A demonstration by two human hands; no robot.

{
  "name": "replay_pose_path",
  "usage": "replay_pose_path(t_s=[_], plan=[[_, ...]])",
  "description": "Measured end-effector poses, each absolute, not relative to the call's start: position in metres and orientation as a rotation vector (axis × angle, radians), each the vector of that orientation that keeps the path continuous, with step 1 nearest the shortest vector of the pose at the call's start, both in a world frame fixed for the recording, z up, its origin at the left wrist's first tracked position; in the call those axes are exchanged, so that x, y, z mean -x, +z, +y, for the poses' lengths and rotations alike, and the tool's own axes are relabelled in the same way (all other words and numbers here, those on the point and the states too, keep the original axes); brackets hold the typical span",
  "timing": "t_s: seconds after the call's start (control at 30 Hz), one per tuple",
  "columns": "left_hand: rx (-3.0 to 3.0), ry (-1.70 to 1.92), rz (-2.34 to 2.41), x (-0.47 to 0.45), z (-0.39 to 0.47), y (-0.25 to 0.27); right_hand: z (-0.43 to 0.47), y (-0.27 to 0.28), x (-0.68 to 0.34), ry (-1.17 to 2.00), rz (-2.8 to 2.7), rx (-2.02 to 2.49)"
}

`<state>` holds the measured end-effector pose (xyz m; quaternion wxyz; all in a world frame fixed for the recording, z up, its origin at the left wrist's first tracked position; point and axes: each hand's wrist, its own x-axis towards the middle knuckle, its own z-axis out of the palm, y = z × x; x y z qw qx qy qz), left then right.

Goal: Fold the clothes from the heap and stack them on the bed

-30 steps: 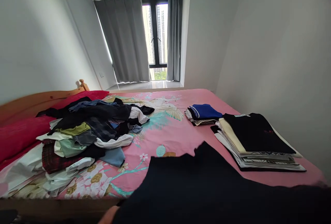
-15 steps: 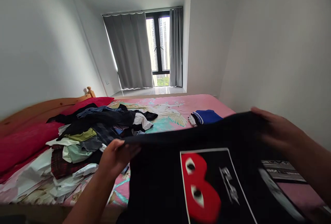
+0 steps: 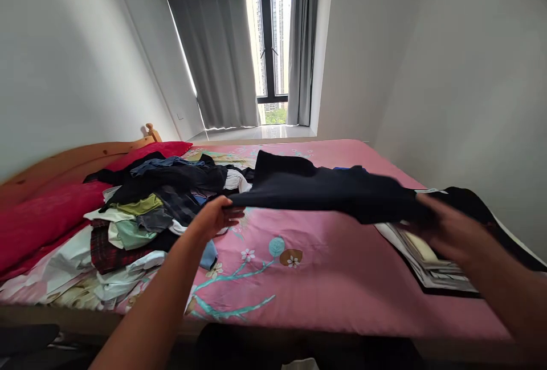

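A black T-shirt (image 3: pixel 316 187) is stretched out in the air above the bed, its far part billowing away from me. My left hand (image 3: pixel 216 216) pinches one corner of it between thumb and fingers. On the opposite side my right hand (image 3: pixel 453 230), smeared by motion, is closed on the other end. The shirt's print is turned out of sight. Just beneath my right hand lies a stack of folded clothes (image 3: pixel 431 261), partly hidden by the hand and shirt.
A heap of loose clothes (image 3: pixel 171 187) covers the left of the bed, beside red pillows (image 3: pixel 55 222) and a wooden headboard (image 3: pixel 81 156). The bed has a pink flowered sheet (image 3: pixel 299 279). Grey curtains (image 3: pixel 213 51) flank the window. A blue folded garment (image 3: pixel 342 168) shows barely behind the shirt.
The T-shirt has swung up and away from me, from hanging with its red print showing to nearly level over the bed. Both hands keep their hold, and the view has tilted down.
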<state>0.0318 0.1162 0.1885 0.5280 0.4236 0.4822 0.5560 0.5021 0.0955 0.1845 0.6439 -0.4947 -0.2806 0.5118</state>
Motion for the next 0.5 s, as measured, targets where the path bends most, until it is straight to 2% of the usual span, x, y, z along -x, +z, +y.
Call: replay_pose_path(t_s=[0.13, 0.23, 0.33, 0.5], plan=[[-0.812, 0.882, 1.411, -0.030, 0.098, 0.104, 0.071, 0.070, -0.487, 1.426, -0.479, 1.388], [-0.693, 0.665, 1.507, -0.031, 0.071, 0.057, 0.044, 0.013, -0.480, 1.554, -0.374, 1.457], [-0.649, 0.583, 1.526, -0.027, 0.049, 0.025, 0.022, -0.012, -0.482, 1.586, -0.295, 1.459], [-0.693, 0.586, 1.552, -0.015, 0.031, 0.003, 0.006, -0.011, -0.494, 1.632, -0.334, 1.430]])
